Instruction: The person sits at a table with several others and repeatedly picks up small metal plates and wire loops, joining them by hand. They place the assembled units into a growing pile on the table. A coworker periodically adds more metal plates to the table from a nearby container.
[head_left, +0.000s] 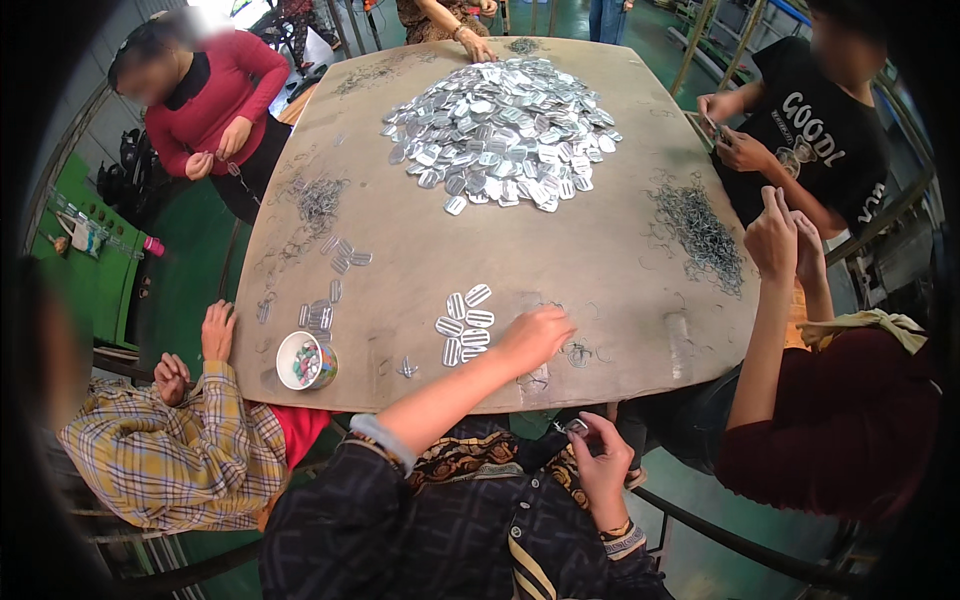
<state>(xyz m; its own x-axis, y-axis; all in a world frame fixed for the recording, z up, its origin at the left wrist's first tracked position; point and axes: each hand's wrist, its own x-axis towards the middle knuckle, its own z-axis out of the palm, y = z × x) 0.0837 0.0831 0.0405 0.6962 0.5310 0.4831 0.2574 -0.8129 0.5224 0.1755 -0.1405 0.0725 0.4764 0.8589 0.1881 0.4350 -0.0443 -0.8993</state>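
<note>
My left hand (535,335) reaches over the near edge of the brown table (600,270). Its fingers curl down onto thin wire rings (575,352) lying there, and whether it grips one is hidden. Just left of it lie several flat silver oval tags (466,324) in a small cluster. My right hand (603,455) is below the table edge over my lap, pinching a small silver tag (577,427) between thumb and fingers.
A big heap of silver tags (505,125) fills the far middle of the table. Wire ring piles (700,235) lie right and far left (320,200). A small white cup (307,360) stands near left. Several other people sit around the table.
</note>
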